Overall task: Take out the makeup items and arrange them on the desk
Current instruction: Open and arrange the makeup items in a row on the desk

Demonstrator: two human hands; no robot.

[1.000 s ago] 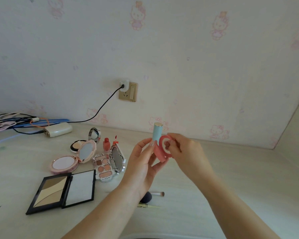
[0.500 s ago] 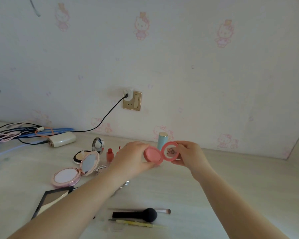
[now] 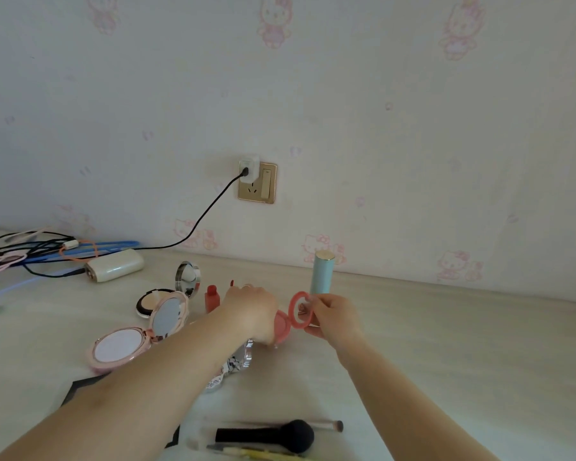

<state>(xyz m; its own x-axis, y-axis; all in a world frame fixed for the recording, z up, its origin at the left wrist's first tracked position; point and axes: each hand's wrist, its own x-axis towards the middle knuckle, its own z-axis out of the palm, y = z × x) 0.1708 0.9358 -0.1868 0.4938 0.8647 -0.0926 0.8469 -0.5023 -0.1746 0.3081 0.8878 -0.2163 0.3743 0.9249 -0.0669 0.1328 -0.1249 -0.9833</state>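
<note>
Two hands on open pink blush compact (image 3: 291,319) | left hand (image 3: 251,311) grips base | right hand (image 3: 333,316) pinches lid, teal tube (image 3: 321,274) just behind it

Both arms outstretched; left grip (image 3: 251,312) and right grip (image 3: 335,316) curled

Wall (image 3: 413,128): off-white paper, faded pink cartoon-cat print. Surface (image 3: 446,344): pale cream, faint wood grain. Socket plate (image 3: 258,183): gold, white plug, black cord. Open round compact (image 3: 288,319): coral pink. Tube (image 3: 321,272): pale teal, gold cap. Scalloped compact (image 3: 120,347): light pink, white pan. Small bottle (image 3: 212,297): red. Big brush (image 3: 280,435): black. Power bank (image 3: 115,269): cream.
</note>
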